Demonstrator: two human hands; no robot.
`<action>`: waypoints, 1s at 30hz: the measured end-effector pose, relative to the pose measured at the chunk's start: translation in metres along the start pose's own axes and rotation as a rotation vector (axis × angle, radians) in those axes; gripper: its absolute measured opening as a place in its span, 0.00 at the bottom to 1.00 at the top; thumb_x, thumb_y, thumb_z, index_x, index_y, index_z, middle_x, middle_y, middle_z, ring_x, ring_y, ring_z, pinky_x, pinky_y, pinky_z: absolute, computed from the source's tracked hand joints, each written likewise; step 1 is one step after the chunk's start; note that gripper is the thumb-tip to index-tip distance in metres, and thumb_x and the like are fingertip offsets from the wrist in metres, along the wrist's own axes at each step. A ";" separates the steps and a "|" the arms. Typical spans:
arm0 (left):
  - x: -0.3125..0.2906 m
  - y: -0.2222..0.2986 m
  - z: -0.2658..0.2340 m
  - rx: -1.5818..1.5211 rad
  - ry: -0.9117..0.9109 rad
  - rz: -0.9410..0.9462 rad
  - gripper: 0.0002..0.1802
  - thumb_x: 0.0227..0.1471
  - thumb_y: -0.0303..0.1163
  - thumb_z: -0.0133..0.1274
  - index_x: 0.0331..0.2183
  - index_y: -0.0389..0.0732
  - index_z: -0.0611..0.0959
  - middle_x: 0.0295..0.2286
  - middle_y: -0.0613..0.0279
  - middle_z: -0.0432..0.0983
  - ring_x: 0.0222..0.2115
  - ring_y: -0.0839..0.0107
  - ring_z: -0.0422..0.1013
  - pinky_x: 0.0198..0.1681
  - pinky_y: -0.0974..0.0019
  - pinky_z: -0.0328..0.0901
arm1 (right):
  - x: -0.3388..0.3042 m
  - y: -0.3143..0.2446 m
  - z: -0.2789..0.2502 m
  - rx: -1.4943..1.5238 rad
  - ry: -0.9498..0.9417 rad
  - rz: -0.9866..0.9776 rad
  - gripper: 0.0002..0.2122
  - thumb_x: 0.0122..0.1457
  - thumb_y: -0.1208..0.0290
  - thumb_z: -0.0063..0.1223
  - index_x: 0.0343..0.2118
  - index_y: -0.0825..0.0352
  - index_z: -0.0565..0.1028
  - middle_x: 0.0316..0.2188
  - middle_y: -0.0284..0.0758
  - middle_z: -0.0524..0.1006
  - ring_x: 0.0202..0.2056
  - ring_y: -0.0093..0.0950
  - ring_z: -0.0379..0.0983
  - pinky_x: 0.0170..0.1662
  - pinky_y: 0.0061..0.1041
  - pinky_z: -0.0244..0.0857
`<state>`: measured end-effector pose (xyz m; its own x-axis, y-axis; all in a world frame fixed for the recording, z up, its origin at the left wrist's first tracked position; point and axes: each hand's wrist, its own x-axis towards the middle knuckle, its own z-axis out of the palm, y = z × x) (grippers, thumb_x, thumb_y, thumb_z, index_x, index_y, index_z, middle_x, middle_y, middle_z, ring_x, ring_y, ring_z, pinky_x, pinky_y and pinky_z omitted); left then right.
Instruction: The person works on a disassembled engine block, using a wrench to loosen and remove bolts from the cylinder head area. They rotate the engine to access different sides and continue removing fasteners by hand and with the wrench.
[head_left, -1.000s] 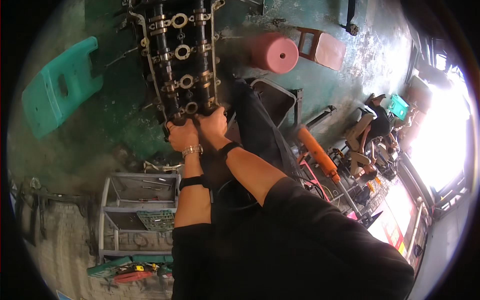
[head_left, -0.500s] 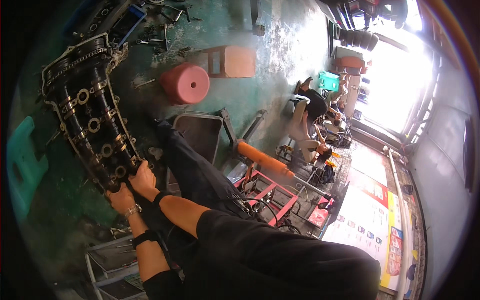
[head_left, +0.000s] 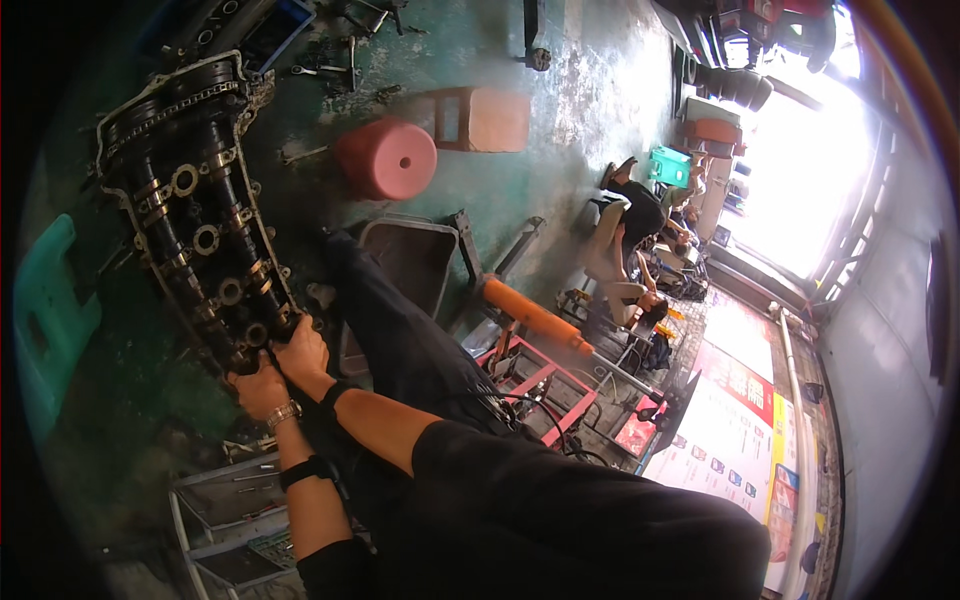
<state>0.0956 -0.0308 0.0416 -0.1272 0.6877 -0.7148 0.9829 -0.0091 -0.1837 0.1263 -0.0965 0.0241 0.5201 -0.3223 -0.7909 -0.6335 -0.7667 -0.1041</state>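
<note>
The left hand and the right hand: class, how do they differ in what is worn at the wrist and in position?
The left hand has a silvery link band at its wrist; the right hand has a black band there. The left hand sits lower and further left in the picture than the right hand. Both are bare and grip the near end of the engine part.

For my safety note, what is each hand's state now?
Left hand: closed on the engine part, at its near end.
Right hand: closed on the same end, beside it.
</note>
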 end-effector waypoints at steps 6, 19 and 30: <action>0.003 -0.003 0.001 -0.091 0.005 0.086 0.38 0.42 0.57 0.62 0.48 0.40 0.76 0.38 0.45 0.79 0.40 0.43 0.76 0.42 0.46 0.70 | -0.005 -0.012 -0.003 -0.019 0.038 0.094 0.27 0.47 0.60 0.66 0.44 0.69 0.63 0.37 0.53 0.77 0.42 0.53 0.74 0.46 0.44 0.68; -0.008 0.010 -0.010 -0.032 0.062 -0.038 0.34 0.41 0.46 0.61 0.49 0.40 0.75 0.37 0.40 0.79 0.38 0.43 0.76 0.44 0.49 0.70 | 0.004 -0.008 -0.009 -0.071 -0.019 0.038 0.32 0.42 0.58 0.67 0.45 0.73 0.63 0.43 0.54 0.75 0.48 0.51 0.71 0.51 0.41 0.65; -0.007 0.010 -0.011 -0.013 0.035 -0.029 0.39 0.39 0.46 0.65 0.52 0.41 0.74 0.36 0.42 0.79 0.38 0.45 0.76 0.42 0.50 0.70 | 0.006 -0.016 -0.017 -0.137 -0.084 0.088 0.34 0.41 0.58 0.68 0.46 0.74 0.64 0.42 0.51 0.76 0.46 0.47 0.73 0.50 0.39 0.67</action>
<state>0.1074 -0.0271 0.0523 -0.1515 0.7128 -0.6848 0.9805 0.0207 -0.1954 0.1492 -0.0956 0.0307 0.4129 -0.3480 -0.8417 -0.5872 -0.8081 0.0460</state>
